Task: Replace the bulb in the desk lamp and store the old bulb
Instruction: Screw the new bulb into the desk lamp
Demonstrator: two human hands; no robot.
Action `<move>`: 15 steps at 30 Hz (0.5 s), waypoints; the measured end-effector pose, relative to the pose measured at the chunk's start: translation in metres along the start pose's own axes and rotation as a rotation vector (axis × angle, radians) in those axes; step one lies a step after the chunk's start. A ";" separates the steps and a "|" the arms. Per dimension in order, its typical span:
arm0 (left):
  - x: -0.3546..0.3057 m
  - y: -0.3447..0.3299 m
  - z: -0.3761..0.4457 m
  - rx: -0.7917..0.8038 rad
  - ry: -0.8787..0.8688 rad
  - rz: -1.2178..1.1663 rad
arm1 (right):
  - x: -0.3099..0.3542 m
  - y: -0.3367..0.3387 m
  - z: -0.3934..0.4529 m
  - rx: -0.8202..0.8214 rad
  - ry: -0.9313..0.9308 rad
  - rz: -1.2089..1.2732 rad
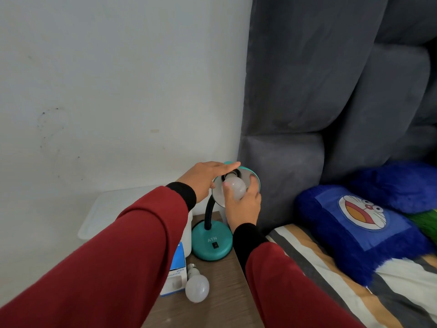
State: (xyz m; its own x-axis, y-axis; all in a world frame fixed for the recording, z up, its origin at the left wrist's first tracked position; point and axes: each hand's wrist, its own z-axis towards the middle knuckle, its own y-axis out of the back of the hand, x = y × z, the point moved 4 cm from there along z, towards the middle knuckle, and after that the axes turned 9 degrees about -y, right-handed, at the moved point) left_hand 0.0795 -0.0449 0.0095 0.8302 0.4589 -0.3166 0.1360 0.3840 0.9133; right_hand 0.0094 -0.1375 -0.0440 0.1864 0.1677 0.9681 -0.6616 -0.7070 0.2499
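Nearest me, a loose white bulb (197, 288) lies on its side on the wooden tabletop (212, 311), touching a blue-and-white box (176, 268); the tabletop's right edge runs along the striped bed (331, 280), leaving a narrow strip of bare wood in front. Behind it stands the teal desk lamp (211, 242), beside a white container (113, 209). My right hand (243, 204) is curled around a frosted bulb in the shade (234, 187). My left hand (203, 178) lies flat and open over the shade's top, steadying it. Beyond are a white wall and grey headboard (307, 91).
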 end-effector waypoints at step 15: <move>-0.002 0.000 -0.002 -0.012 -0.006 -0.006 | 0.001 -0.002 0.003 0.027 -0.026 -0.010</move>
State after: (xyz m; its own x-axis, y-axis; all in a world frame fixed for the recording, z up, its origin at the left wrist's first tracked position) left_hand 0.0768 -0.0446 0.0100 0.8326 0.4517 -0.3206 0.1344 0.3967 0.9081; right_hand 0.0127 -0.1377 -0.0440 0.2119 0.1572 0.9646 -0.6395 -0.7241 0.2585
